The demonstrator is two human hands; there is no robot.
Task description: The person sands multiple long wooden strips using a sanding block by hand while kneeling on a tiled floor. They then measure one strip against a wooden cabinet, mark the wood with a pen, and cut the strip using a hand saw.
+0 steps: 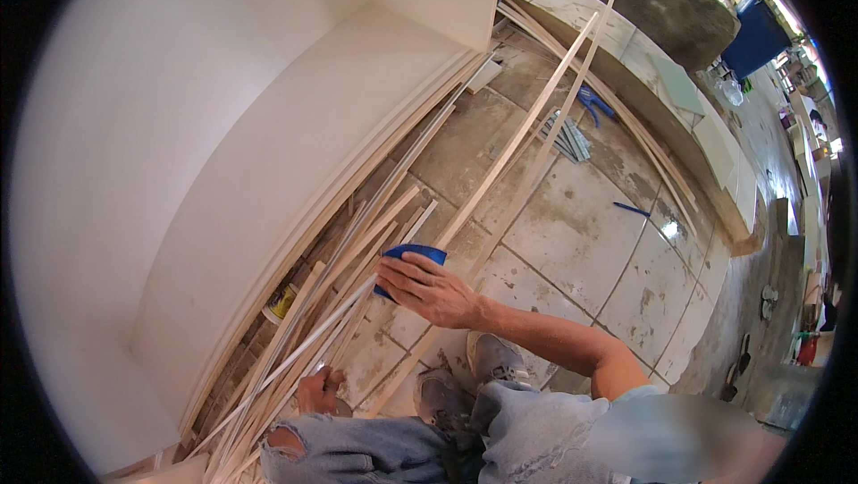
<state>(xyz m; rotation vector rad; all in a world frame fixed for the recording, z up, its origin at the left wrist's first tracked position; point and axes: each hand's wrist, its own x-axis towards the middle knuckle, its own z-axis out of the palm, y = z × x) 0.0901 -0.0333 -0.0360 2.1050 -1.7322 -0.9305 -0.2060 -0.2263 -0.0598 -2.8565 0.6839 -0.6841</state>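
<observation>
My right hand [433,292] is closed around a folded blue sheet [415,254] that looks like sandpaper. The sheet is pressed onto a long, thin wooden strip [496,169], which slants from the lower left up to the far right. Low down beside my knee is my left hand [319,391], its fingers curled; whatever they hold, if anything, is hidden. A second long strip [545,146] runs close by to the right. Several loose strips [299,341] lie bundled at the left, near my left hand.
A large white cabinet-like panel [268,126] stands along the left. On the tiled floor [572,243] are blue-handled pliers or a clamp [593,106], grey metal pieces [567,137] and a blue stick [632,209]. A tiled ledge [715,149] curves along the right. A yellow can [281,302] stands among the strips.
</observation>
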